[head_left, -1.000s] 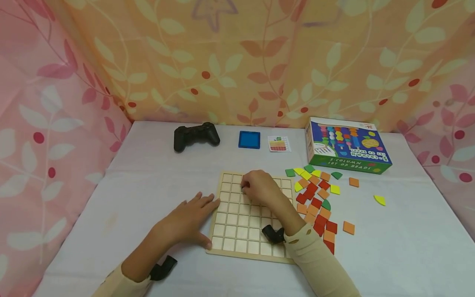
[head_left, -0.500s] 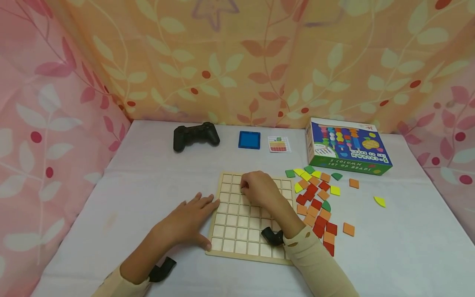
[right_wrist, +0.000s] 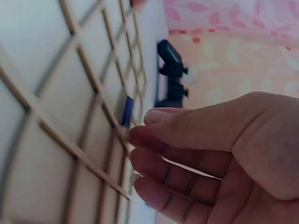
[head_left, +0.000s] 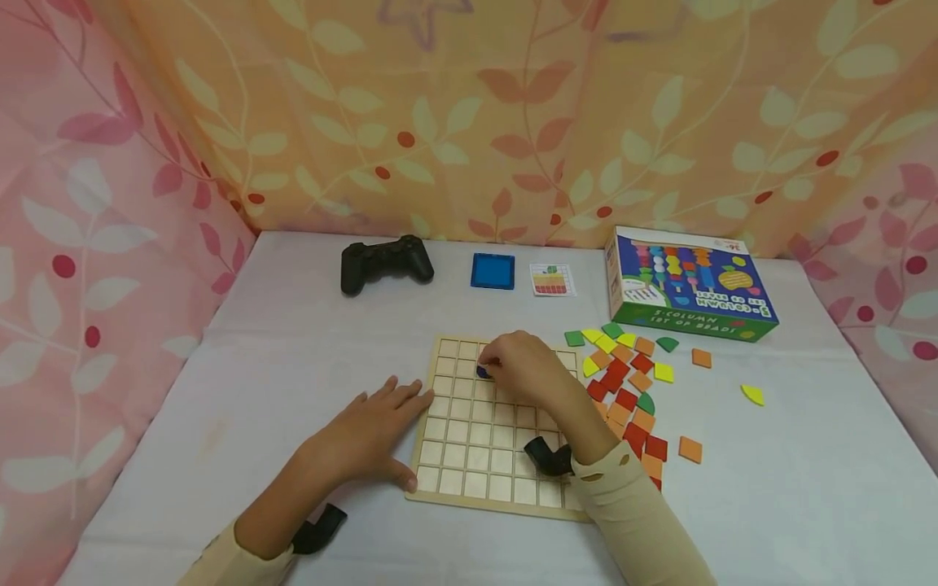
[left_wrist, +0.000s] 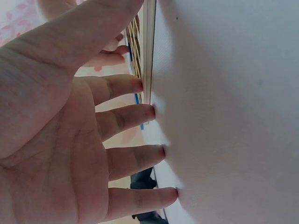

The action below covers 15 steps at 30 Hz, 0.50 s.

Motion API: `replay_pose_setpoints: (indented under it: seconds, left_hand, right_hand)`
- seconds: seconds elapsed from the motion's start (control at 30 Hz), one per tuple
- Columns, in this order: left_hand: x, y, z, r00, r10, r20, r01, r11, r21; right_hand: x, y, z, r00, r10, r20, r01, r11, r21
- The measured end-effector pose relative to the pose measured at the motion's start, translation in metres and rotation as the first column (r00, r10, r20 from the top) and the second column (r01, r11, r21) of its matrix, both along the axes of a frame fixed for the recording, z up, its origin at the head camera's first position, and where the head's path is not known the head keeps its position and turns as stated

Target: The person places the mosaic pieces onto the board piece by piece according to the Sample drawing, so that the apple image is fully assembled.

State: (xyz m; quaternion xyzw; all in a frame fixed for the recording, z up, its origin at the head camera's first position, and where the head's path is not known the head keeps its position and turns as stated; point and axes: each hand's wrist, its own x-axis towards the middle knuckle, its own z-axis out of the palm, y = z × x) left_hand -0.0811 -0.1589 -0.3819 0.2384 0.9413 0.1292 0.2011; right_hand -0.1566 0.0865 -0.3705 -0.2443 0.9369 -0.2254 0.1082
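A wooden grid board (head_left: 454, 457) of square cells lies on the white cloth. At its left edge my left hand (head_left: 366, 435) rests with fingers spread, fingertips against the frame and cloth; the left wrist view shows the fingers (left_wrist: 125, 119) straight. Over the upper middle of the board is my right hand (head_left: 523, 366). A small dark blue piece (right_wrist: 127, 112) sits at a cell, just beyond the bent fingertips of that hand, with nothing visible between thumb and fingers. In the head view this blue piece (head_left: 483, 372) is partly covered by the fingers.
Loose red, orange, yellow and green tiles (head_left: 615, 370) lie right of the board. Behind stand a black game controller (head_left: 386, 264), a blue square tray (head_left: 493, 271), a pattern card (head_left: 553, 280) and a bead-set box (head_left: 692, 281). Patterned cloth (head_left: 440, 122) closes off the back.
My right hand has shifted slightly right and its fingers have come away, so the dark blue piece now shows on the board. My left hand stays at the board's edge.
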Motion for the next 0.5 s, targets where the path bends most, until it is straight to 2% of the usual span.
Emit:
replay_pose_setpoints:
  seconds: [0.17, 0.3, 0.4, 0.5]
  left_hand:
    - [0.000, 0.000, -0.001, 1.000, 0.002, 0.004, -0.002, 1.000, 0.011]
    - [0.000, -0.001, -0.002, 1.000, 0.002, 0.001, -0.002, 1.000, 0.006]
    - [0.000, -0.001, -0.002, 1.000, 0.001, 0.003, -0.001, 1.000, 0.007]
    - [0.000, -0.001, -0.002, 1.000, 0.001, 0.009, -0.001, 1.000, 0.005]
  right_hand:
    - [-0.003, 0.025, 0.018, 0.999, -0.013, 0.042, 0.013, 1.000, 0.005]
    - [-0.001, 0.061, 0.035, 0.984, -0.073, 0.163, 0.062, 0.996, 0.071]
    - [0.002, 0.096, 0.042, 0.945, -0.181, 0.273, 0.149, 0.980, 0.131]
    - [0.003, 0.130, 0.041, 0.868, -0.321, 0.378, 0.262, 0.944, 0.202]
